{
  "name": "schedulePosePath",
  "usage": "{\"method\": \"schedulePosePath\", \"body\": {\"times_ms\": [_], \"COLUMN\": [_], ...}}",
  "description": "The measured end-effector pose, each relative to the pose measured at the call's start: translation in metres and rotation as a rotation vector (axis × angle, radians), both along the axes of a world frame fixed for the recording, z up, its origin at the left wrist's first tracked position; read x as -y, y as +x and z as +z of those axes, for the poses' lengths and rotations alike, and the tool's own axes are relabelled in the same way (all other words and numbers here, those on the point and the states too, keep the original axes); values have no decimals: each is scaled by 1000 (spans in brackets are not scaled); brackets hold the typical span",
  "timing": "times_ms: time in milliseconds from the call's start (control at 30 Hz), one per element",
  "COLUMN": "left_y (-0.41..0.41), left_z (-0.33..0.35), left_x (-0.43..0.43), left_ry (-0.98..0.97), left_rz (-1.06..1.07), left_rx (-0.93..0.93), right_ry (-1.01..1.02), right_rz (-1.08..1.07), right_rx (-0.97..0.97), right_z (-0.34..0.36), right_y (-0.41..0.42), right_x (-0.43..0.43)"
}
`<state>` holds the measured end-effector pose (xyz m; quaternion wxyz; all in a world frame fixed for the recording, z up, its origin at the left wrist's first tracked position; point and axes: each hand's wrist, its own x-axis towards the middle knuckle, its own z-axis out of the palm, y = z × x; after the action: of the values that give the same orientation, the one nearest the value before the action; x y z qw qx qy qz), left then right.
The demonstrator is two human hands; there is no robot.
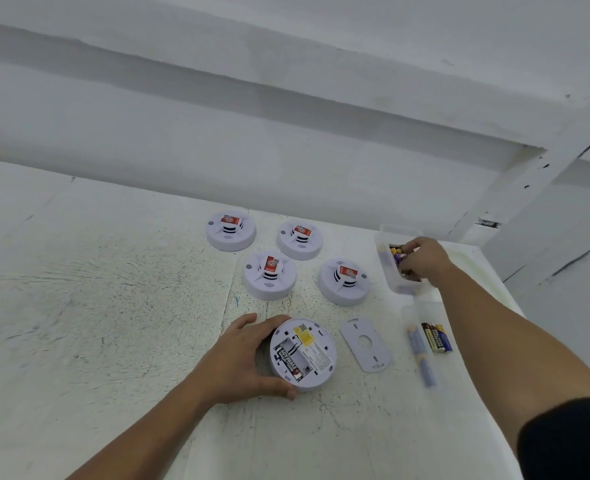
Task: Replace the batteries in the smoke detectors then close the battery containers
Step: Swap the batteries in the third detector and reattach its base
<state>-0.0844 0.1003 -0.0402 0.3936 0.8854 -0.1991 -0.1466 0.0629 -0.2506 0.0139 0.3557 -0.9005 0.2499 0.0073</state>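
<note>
On table (113, 306): four smoke detectors (269, 275) clustered at the back; open detector (303, 355) in front, battery (289, 363) in its compartment. Right of it, cover plate (366, 344), then loose batteries (437, 337). Behind those, container (402, 289) holding more batteries. Left hand (241, 358) on open detector's left side; right hand (425, 259) inside container.

Upturned smoke detector (304, 355), near side of white speckled table (113, 306): back open, one black battery (290, 363) seated in compartment, rim gripped by left hand (248, 355). Backplate (366, 344) lying flat just to its right. Four smoke detectors (269, 275), face up, clustered beyond. Clear tub (395, 287) of batteries at far right, fingers of right hand (425, 259) inside; grasp not discernible. Nearer clear tray (409, 315) holding loose batteries (437, 337).
</note>
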Motion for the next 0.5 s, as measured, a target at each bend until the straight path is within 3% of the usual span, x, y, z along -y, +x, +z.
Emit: {"method": "schedulePosePath", "body": {"times_ms": [100,267,367,500], "left_y": [0,2,2,1], "left_z": [-3,-8,-5,0], "left_x": [-2,-2,-1,0], "left_ry": [-6,-4,-7,4], "left_rz": [0,10,4,-7], "left_rx": [-1,-2,15,21], "right_ry": [309,899,966,710], "right_rz": [-173,-149,-31,292], "right_rx": [183,379,293,96], "right_z": [16,51,55,43], "right_y": [-4,-33,-59,-101], "right_x": [3,-29,-62,-110]}}
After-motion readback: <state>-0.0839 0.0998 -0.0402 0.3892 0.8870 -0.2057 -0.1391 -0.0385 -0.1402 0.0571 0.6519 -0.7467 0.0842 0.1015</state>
